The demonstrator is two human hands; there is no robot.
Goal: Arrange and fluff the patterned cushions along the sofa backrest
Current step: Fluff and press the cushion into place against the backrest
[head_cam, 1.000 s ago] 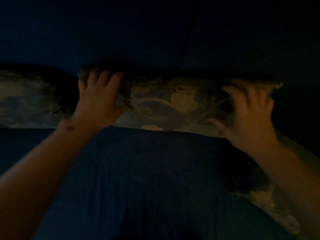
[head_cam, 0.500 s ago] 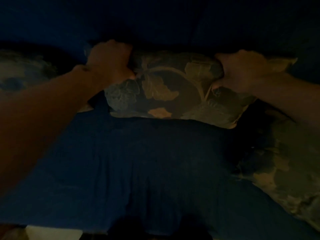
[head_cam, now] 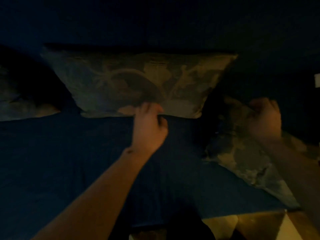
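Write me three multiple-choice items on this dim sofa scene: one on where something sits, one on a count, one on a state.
1. Where does the middle cushion sit?
A. On the floor
B. Propped against the backrest
C. On the person's lap

2. How many patterned cushions show?
A. One
B. Three
C. Five

3. What is the left hand doing?
A. Touching the middle cushion's lower edge
B. Resting flat on the seat
C. Raised well above the backrest

Answers:
1 B, its top edge lies against the dark backrest.
2 B, the middle one, the left cushion at the frame's edge and the right cushion under the right hand.
3 A, its fingers meet the cushion's bottom seam; whether they pinch it is blurred.
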